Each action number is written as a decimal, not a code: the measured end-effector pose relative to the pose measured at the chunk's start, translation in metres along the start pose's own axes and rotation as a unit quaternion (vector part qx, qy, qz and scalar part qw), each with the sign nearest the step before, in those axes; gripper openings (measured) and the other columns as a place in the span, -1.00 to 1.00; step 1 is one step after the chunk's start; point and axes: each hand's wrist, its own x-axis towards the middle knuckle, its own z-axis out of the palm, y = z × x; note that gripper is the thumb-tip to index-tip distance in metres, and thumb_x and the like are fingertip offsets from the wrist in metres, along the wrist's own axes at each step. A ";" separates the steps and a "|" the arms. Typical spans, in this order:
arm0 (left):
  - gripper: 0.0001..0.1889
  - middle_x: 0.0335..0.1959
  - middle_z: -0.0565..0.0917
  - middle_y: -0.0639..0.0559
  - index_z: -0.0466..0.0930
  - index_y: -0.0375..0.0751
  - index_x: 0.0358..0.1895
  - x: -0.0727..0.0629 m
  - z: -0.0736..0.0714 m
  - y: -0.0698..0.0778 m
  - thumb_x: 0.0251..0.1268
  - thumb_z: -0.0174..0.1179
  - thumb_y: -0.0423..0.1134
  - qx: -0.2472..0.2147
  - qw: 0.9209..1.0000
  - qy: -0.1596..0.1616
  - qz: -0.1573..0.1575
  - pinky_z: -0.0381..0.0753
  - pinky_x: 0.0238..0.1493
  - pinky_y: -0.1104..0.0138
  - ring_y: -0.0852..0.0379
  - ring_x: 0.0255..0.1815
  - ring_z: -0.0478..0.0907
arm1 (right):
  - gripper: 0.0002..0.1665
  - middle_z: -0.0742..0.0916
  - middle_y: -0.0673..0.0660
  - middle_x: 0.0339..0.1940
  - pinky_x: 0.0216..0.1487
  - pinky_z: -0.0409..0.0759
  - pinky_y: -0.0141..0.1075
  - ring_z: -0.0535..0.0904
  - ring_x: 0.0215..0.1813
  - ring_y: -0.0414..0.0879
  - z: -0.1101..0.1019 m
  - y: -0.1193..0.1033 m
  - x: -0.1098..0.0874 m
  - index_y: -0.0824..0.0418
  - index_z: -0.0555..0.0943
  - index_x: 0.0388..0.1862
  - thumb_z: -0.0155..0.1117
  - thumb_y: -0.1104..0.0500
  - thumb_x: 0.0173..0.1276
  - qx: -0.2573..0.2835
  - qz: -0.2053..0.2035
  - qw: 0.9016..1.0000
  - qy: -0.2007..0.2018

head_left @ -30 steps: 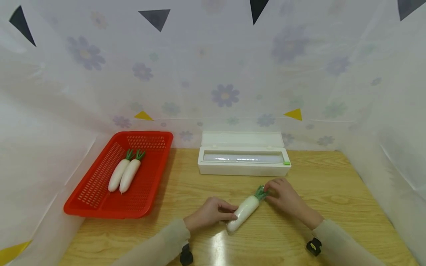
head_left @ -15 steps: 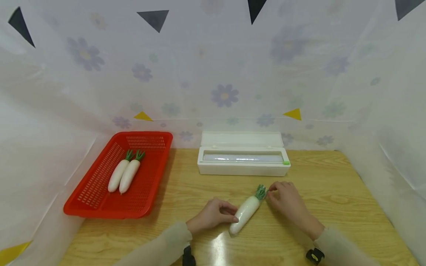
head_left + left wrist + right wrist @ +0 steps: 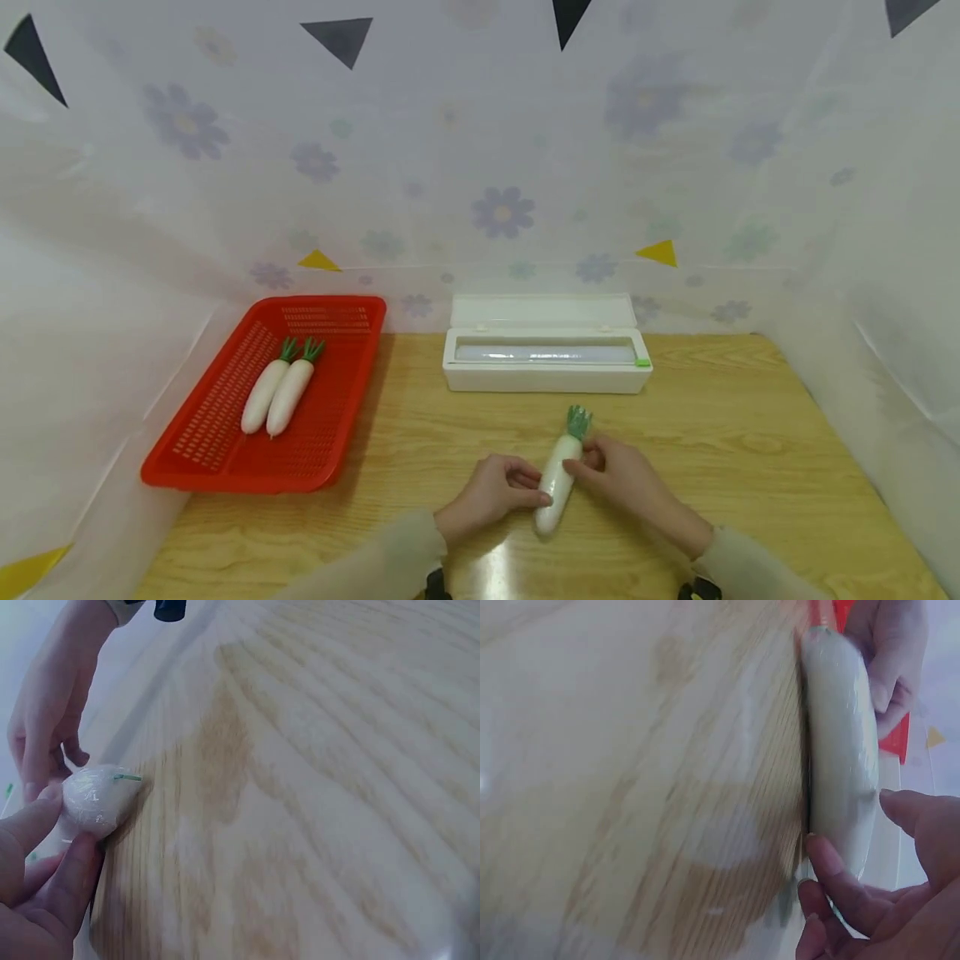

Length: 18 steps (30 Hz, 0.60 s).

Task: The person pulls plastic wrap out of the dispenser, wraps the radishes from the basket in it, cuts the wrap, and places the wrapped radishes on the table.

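Note:
A white radish (image 3: 557, 485) with green leaf stubs lies on the wooden table between my hands, its leafy end pointing away from me. Clear film, wrinkled and shiny, covers its tip in the left wrist view (image 3: 96, 801). My left hand (image 3: 491, 496) pinches the lower part from the left, thumb and fingers at its side. From the right, my right hand (image 3: 626, 477) holds the upper body below the leaves. In the right wrist view the right thumb and fingers lie on opposite sides of the radish (image 3: 840, 727).
Behind the radish stands a white cling film dispenser (image 3: 547, 381), lid raised, with a film roll (image 3: 546, 354) inside. At the left, a red plastic basket (image 3: 330, 450) holds two more white radishes (image 3: 288, 398). Pale curtains enclose the table (image 3: 720, 425).
The radish has turned more upright in the head view. My right hand has moved from the leaves down to its body. My left hand has shifted slightly right, staying at the lower part.

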 end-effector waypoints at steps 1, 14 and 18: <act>-0.79 -0.32 0.80 -0.02 0.77 -0.32 -0.21 0.000 0.002 0.000 0.15 0.57 -0.32 0.003 1.000 0.007 0.002 0.69 -0.25 0.43 0.22 -0.30 0.74 | -0.39 0.68 -0.08 -0.47 -0.39 0.50 -0.34 0.53 -0.43 -0.21 0.002 -0.003 0.000 0.36 0.64 0.06 0.46 -0.15 0.38 -0.005 0.009 1.000 0.001; -0.77 -0.33 0.81 -0.02 0.75 -0.33 -0.20 -0.001 0.018 0.000 0.15 0.56 -0.31 -0.013 0.999 0.009 0.038 0.69 -0.25 0.46 0.28 -0.33 0.74 | -0.13 0.63 -0.06 -0.54 -0.51 0.41 -0.28 0.48 -0.51 -0.18 0.006 -0.020 0.003 0.44 0.55 0.25 0.48 -0.25 0.31 -0.085 0.031 0.996 0.015; -0.76 -0.28 0.80 0.02 0.75 -0.32 -0.16 0.000 0.014 -0.003 0.19 0.55 -0.28 0.000 0.999 0.002 0.046 0.69 -0.21 0.45 0.27 -0.29 0.74 | -0.14 0.70 -0.01 -0.46 -0.44 0.50 -0.25 0.56 -0.43 -0.15 -0.001 -0.023 0.002 0.48 0.56 0.19 0.49 -0.23 0.29 -0.087 0.047 0.995 0.002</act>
